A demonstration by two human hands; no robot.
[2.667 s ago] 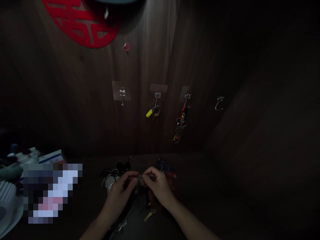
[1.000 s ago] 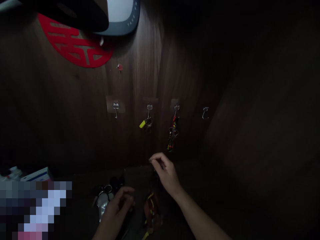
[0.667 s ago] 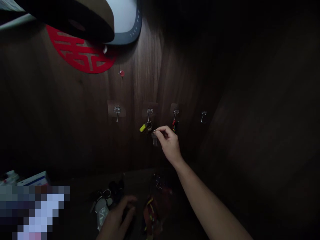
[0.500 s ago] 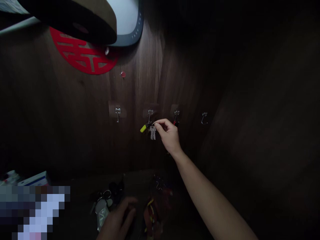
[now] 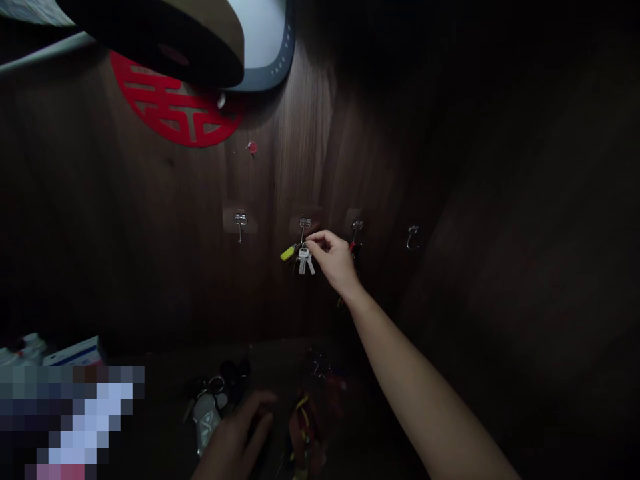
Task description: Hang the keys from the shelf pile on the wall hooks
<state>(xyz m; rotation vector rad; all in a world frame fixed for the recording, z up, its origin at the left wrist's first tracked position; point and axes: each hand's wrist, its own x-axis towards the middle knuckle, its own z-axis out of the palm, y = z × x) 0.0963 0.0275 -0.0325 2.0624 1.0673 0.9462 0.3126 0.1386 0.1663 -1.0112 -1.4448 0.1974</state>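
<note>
My right hand pinches the ring of a bunch of keys between thumb and forefinger. The bunch, with silver keys and a yellow tag, is at the lower end of a metal wall hook; whether the ring is over the hook's tip I cannot tell. Low in the view, my left hand rests above the dark surface, fingers apart and curved, with nothing seen in it. Beside it lie keys with a silver fob and, to its right, a red and yellow strap.
Further hooks are on the wood wall: a left hook, a third hook with something red hanging from it, and a right hook. A red paper cut-out is above. A small box stands at lower left. More keys lie on the surface.
My right hand has risen slightly with the keys, bringing the ring closer to the hook, and the keys have swung apart. My left hand stays about where it was. The view has shifted slightly.
</note>
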